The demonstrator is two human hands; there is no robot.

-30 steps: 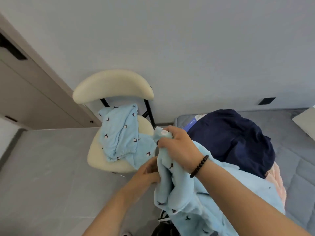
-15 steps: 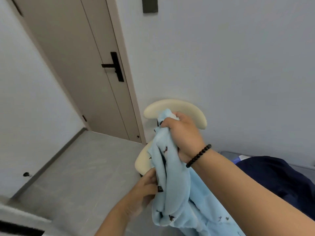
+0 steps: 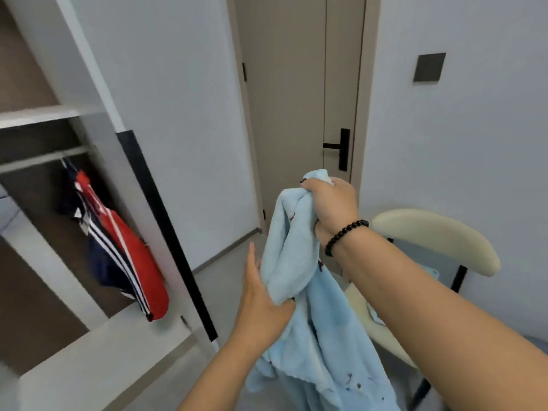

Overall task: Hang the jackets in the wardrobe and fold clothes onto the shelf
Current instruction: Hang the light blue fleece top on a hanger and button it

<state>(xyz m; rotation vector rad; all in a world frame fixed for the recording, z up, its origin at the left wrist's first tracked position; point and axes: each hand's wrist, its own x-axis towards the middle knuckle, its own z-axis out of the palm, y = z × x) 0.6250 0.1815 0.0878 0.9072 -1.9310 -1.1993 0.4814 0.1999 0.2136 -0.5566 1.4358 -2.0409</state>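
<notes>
A: Where is the light blue garment (image 3: 299, 262)?

B: It is held up in front of the person, between the open wardrobe (image 3: 98, 161) on the left and the cream chair (image 3: 439, 235) on the right. It hangs down in loose folds, with small dark marks printed on it.

A: And the right hand (image 3: 333, 203)?

B: Its fingers are curled tight round the bunched top of the garment, at the height of the door handle (image 3: 338, 146) behind. A black bead bracelet (image 3: 344, 235) sits on that wrist.

A: The left hand (image 3: 261, 295)?

B: Lower down, it lies against the left side of the cloth with the thumb pressed into a fold. The fingers are hidden behind the fabric, so the exact grip cannot be told, though it appears to hold the fold.

A: What is in the wardrobe?

B: A red and navy jacket (image 3: 124, 253) with white stripes hangs from the rail (image 3: 41, 158), under a pale shelf (image 3: 44, 114). Its lower end pokes out past the wardrobe's edge.

A: Anything on the chair?

B: A bit of light blue cloth (image 3: 373, 315) shows on the seat, mostly covered by the right arm.
</notes>
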